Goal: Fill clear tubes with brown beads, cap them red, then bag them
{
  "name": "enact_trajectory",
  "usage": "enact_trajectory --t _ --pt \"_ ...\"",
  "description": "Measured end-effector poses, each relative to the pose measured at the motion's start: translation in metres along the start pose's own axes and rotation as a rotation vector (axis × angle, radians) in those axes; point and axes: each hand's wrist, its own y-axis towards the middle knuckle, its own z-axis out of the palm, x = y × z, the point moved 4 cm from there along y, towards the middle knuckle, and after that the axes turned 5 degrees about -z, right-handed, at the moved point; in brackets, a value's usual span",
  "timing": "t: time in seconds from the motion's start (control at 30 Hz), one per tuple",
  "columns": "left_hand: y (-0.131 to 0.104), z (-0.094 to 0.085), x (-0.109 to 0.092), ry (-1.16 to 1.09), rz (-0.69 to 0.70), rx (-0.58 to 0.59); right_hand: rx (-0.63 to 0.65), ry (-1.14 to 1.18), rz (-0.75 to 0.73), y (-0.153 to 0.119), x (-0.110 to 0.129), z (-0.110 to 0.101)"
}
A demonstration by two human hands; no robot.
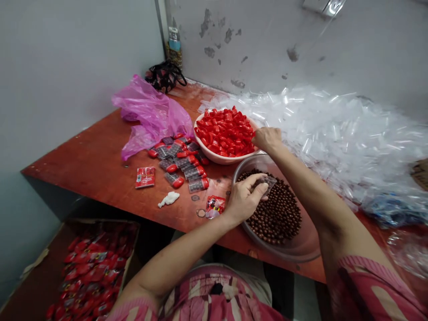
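Observation:
My left hand [245, 198] is closed on a small clear plastic container [268, 183] that looks dark inside. It holds this over a wide basin [309, 247] of round brown balls [274, 214]. At the right rim of a pale bowl [217, 157], my right hand [267, 139] has its fingers bent down at the heap of red plastic caps [227, 131]. Its fingertips are partly hidden, so what they pinch does not show. Left of the bowl lie several filled containers with red caps [183, 162].
A large pile of clear plastic containers [317, 120] covers the table's right side. A pink plastic bag [150, 111], red packets [145, 177] and a crumpled white scrap [169, 199] lie left. Below stands a box of red packages [93, 272]. A dark patterned bag [163, 76] sits at the back.

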Motion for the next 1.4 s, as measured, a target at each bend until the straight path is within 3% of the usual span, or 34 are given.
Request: enact_trajectory --t 0.1,0.23,0.37,0.5,0.63,0.73,0.8,0.87,0.97,1.03,1.23,1.33,1.4 --pt "0.001 -0.002 0.0 0.005 0.03 -0.036 -0.198 0.121 0.143 -0.036 -0.028 -0.019" --pt "0.004 -0.003 -0.004 -0.128 0.043 -0.094 -0.37 0.526 0.058 -0.102 -0.044 -0.025" --pt "0.008 -0.002 -0.007 -0.321 0.053 -0.114 -0.444 0.758 -0.012 -0.163 -0.03 -0.017" --pt "0.008 -0.001 -0.008 -0.365 0.045 -0.119 -0.523 0.818 -0.07 -0.197 -0.003 -0.013" --pt "0.008 0.002 -0.009 -0.359 -0.028 -0.091 -0.511 1.002 -0.144 -0.197 0.007 -0.012" --pt "0.007 0.0 -0.009 -0.376 -0.005 -0.117 -0.437 1.082 -0.078 -0.183 -0.008 -0.008" --pt "0.007 -0.001 -0.009 -0.372 0.038 -0.133 -0.36 0.987 -0.066 -0.174 -0.02 -0.003" --pt "0.006 -0.002 -0.007 -0.331 0.069 -0.123 -0.189 0.801 -0.173 -0.169 -0.023 0.007" --pt "0.006 -0.001 -0.004 -0.251 0.075 -0.091 0.077 0.513 -0.345 -0.171 -0.017 0.028" --pt "0.007 0.0 -0.003 -0.224 0.061 -0.073 0.152 0.356 -0.365 -0.175 -0.009 0.042" --pt "0.009 0.001 -0.006 -0.278 -0.047 0.003 0.17 0.166 -0.381 -0.174 0.015 0.069" --pt "0.009 0.001 -0.008 -0.326 -0.109 0.038 0.175 0.292 -0.32 -0.169 0.007 0.073" --pt "0.009 0.001 -0.009 -0.35 -0.129 0.044 0.124 0.499 -0.246 -0.167 -0.005 0.069"
